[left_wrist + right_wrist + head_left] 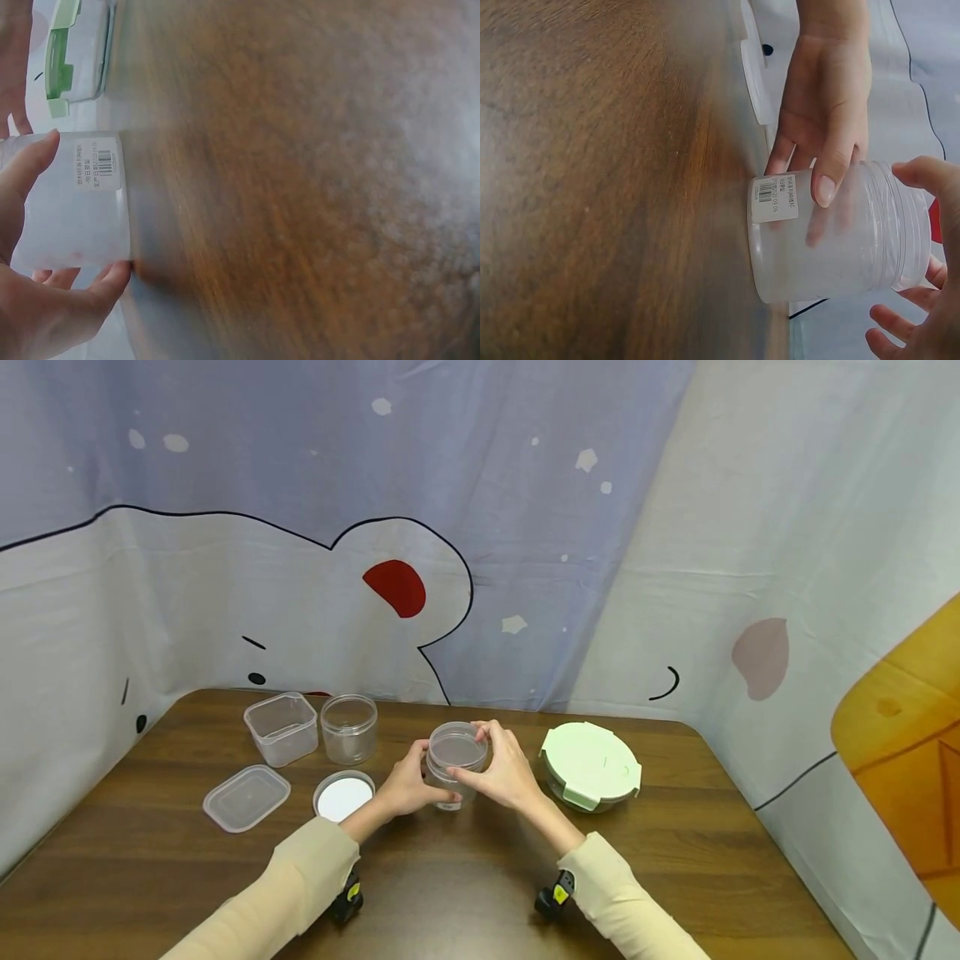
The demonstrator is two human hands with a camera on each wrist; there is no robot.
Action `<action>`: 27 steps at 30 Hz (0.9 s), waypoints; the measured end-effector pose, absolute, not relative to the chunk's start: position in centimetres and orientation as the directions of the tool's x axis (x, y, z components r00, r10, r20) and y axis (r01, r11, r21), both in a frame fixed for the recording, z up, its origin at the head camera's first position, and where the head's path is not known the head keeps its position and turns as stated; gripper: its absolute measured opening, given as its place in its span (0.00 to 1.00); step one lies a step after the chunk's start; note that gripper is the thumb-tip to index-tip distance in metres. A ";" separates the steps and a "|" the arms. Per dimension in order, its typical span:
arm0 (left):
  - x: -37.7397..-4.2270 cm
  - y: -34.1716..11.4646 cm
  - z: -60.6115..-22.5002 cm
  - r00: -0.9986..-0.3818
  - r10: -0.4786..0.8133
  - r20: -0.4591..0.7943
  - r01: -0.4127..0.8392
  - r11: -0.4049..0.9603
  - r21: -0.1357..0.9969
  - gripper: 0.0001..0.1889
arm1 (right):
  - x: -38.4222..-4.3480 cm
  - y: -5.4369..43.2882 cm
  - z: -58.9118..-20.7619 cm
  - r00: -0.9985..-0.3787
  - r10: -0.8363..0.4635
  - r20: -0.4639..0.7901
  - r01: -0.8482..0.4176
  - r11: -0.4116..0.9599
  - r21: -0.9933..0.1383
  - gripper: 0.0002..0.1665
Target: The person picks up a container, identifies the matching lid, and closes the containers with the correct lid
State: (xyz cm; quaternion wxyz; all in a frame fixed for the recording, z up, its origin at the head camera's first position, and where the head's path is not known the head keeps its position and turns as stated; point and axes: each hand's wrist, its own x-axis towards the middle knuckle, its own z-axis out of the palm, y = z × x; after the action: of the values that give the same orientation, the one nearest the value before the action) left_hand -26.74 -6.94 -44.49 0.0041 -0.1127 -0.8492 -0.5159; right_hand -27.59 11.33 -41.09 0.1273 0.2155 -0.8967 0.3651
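A clear round plastic jar with a small white printed label stands upright on the table in front of me. My left hand holds its body, the thumb on the near side by the label and the fingers behind. At the top of the jar is a clear round lid. My right hand grips the lid's edge between thumb and fingers. In the right wrist view, the left thumb lies across the jar wall, and the right fingers spread round the lid.
Left of the hands are a rectangular clear box, another round jar, a flat rectangular lid and a round lid with a white disc. A glass bowl with a pale green clip lid stands at right. A printed curtain hangs behind.
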 end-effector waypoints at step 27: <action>-26.6 -7.0 -44.4 -0.972 0.199 0.128 0.205 0.436 0.876 0.46 | -27.6 11.5 -41.4 -0.862 -0.342 0.373 -0.505 0.634 -0.585 0.33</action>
State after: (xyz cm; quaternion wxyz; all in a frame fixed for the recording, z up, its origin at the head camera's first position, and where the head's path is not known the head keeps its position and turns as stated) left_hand -26.59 -6.95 -44.40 0.0030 -0.1191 -0.8473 -0.5176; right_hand -27.59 11.52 -41.42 0.1140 0.2363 -0.8967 0.3564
